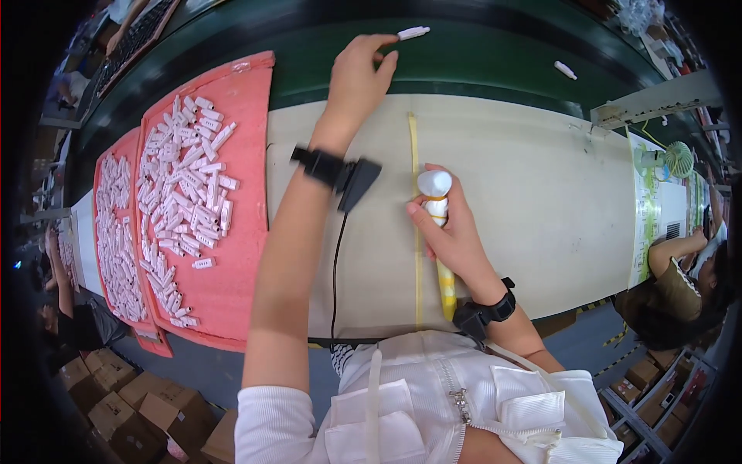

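Observation:
My left hand stretches out over the dark green belt, thumb and fingers apart. Its fingertip is at the end of a small white oblong device; whether the two touch I cannot tell. My right hand is closed around a wand-like tool over the pale worktop. The tool has a round white head, an orange band and a white body. A yellow-and-white length shows below the hand, in line with it. Another small white device lies farther right on the belt.
Two pink trays at left hold many similar white devices. A yellow tape strip crosses the worktop. At the right stand a metal bracket and a small green fan. Co-workers sit at both sides; cardboard boxes stand lower left.

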### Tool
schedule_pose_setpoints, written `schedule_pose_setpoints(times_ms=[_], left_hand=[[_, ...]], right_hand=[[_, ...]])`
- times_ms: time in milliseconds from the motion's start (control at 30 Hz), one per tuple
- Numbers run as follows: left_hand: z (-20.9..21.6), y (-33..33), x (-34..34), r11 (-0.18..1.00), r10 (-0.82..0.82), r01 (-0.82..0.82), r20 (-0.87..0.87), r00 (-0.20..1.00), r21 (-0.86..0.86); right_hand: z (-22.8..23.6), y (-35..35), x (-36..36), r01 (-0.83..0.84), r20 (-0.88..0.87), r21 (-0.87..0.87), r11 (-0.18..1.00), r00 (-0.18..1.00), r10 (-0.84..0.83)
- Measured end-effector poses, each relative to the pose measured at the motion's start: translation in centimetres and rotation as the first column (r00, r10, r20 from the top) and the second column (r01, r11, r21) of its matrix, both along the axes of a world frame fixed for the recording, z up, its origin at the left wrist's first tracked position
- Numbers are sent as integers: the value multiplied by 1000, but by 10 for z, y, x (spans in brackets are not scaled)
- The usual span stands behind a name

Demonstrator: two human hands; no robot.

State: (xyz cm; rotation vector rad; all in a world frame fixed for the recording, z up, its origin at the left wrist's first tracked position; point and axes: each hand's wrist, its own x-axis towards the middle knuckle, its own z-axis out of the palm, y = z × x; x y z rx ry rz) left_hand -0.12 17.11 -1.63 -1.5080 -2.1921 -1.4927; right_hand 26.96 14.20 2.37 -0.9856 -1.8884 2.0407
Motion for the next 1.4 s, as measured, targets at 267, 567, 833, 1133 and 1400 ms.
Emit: schedule_pose_setpoints(times_ms=[267, 567, 833, 1133, 1400], left_hand=[[-15, 98, -32, 928, -87, -121, -521, 849, -353], [9, -37, 41, 987, -142, 157, 615, 775, 31], [4, -138, 144, 980, 126, -26, 513, 849, -199], [-13, -155, 150, 982, 152, -124, 205, 967, -141], [-16, -151, 152, 986, 154, -143, 141, 978, -86]], right_hand=[[3, 9, 1, -46, 3, -42, 998, 999, 46], [-1, 9, 2, -47, -34, -74, 996, 998, 44], [6, -1, 6, -83, -11, 20, 996, 996, 83], [14, -2, 2, -188, 62, 118, 975, 981, 182], [15, -15, 1, -185, -11, 250, 951, 981, 194]])
